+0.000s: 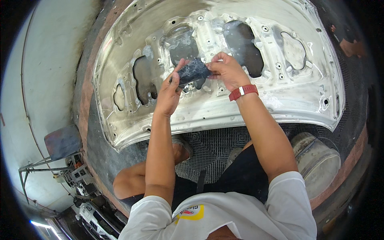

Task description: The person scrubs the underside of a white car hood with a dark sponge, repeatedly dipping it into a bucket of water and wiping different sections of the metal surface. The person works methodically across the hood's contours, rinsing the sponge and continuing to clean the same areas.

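Left hand and right hand share one load: a dark, crumpled piece stretched between them above the middle of the white car-hood panel. The left thumb and fingers clasp its near-left end, while the right thumb and fingertips pinch its right edge. Whether it is film or some other sheet, I cannot tell; nor can I tell whether its lower folds touch the panel.

For good handling, the left grip would best act as a steady anchor, letting the right fingertips work along the edge in small, gentle pulls. Such thin-looking, wrinkled stuff may tear or stick to itself if tugged hard, so light tension, spread over several fingers, seems wise. Holding it clear of the panel's raised ribs and the dark opening beyond the right hand should avoid snags. The red wristband also deserves clearance.
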A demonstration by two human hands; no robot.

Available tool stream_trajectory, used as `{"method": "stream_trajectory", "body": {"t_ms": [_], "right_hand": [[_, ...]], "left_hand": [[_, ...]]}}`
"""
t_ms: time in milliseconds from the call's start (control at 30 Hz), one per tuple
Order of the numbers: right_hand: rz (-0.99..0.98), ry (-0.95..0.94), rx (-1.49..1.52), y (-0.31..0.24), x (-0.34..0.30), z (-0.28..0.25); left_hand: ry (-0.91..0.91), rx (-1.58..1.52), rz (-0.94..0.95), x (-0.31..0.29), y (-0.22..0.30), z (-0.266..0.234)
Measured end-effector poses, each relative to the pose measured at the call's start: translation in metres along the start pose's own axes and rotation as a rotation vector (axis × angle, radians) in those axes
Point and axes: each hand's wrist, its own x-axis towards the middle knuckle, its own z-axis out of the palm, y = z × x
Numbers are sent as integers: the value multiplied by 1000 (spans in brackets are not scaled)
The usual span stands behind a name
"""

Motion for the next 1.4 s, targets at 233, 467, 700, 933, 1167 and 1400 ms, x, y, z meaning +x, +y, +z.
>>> {"method": "stream_trajectory", "body": {"t_ms": [233,467,700,933,1167,1400], "right_hand": [[-101,-169,-247,-1,0,6],[-210,-77,-534,11,2,15],[-546,307,-1439,12,-8,11],[-298,-20,-1576,45,-6,-1],[-248,11,-1569,45,-3,-20],[-236,-14,-1580,41,-2,-22]], "left_hand": [[-94,-74,-120,-13,3,-4],[23,-238,-220,-16,-12,6],[443,-311,-5,26,-3,-12],[645,1630,657,158,-22,-137],[418,1537,202,207,-71,-16],[-179,1722,332,196,-28,-47]]}}
